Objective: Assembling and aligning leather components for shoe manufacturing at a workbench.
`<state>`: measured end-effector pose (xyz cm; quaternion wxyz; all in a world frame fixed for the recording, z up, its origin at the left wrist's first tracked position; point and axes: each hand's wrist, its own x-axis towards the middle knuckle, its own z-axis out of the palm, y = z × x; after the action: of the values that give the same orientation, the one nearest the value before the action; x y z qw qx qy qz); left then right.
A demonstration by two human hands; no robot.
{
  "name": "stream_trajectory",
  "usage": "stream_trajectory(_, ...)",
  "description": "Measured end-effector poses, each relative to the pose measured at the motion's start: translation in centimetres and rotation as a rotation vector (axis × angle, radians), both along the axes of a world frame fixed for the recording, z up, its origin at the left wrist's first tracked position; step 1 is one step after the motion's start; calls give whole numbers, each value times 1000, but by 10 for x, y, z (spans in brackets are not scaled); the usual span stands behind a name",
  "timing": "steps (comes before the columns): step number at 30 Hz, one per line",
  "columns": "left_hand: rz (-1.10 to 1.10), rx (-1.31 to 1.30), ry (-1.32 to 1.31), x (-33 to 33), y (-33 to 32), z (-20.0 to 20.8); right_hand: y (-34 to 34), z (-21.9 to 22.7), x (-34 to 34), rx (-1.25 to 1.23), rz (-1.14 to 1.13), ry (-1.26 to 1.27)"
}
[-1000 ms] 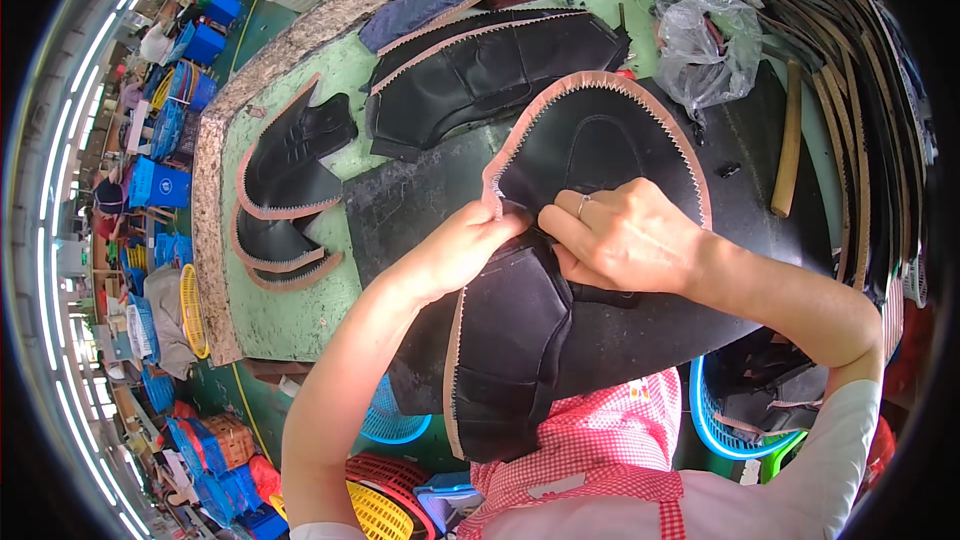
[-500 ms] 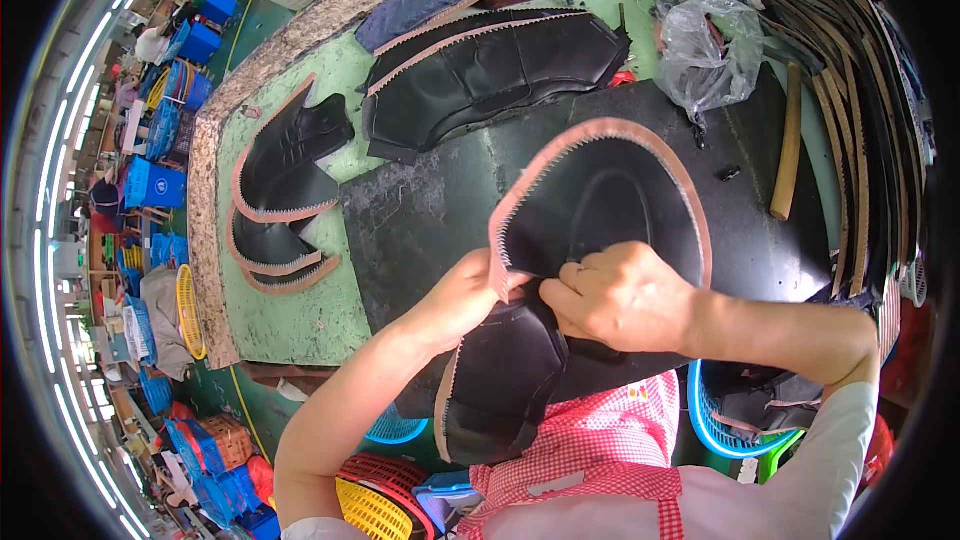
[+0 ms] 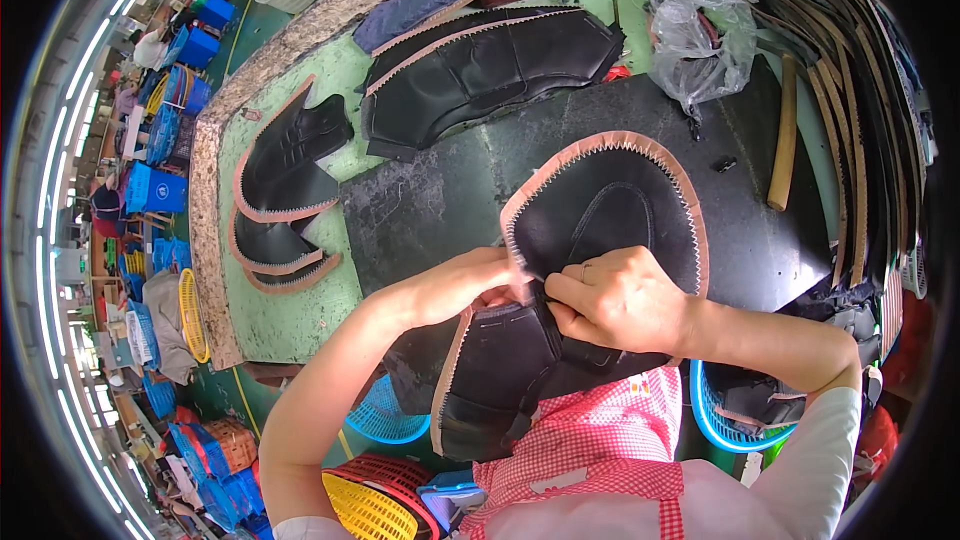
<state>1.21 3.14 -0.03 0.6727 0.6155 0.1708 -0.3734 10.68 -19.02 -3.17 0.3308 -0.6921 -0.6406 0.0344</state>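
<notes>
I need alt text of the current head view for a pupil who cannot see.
A person's left hand and right hand grip a black piece with tan edging over a dark board on a green table; similar pieces lie to the left.

Bright light, luminous ceiling strips [image 3: 43,280] at left, glare on the black board [image 3: 435,205], fisheye bending, dark rim.

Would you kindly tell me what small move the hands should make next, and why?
Perhaps the left hand should lightly press the tan edging, since that edging runs down to it, while the right hand grips the black piece close by, which may steady it.
</notes>
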Motion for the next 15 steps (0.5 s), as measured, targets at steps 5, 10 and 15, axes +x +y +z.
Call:
stream_trajectory(5,-25,7,-141,1,-2,-1,0,0,-1,8,-8,-12)
stream_trajectory(10,-200,124,-238,5,1,14,0,8,1,-14,1,23)
stream_trajectory(15,342,295,-433,7,7,86,26,83,29,97,-134,141)
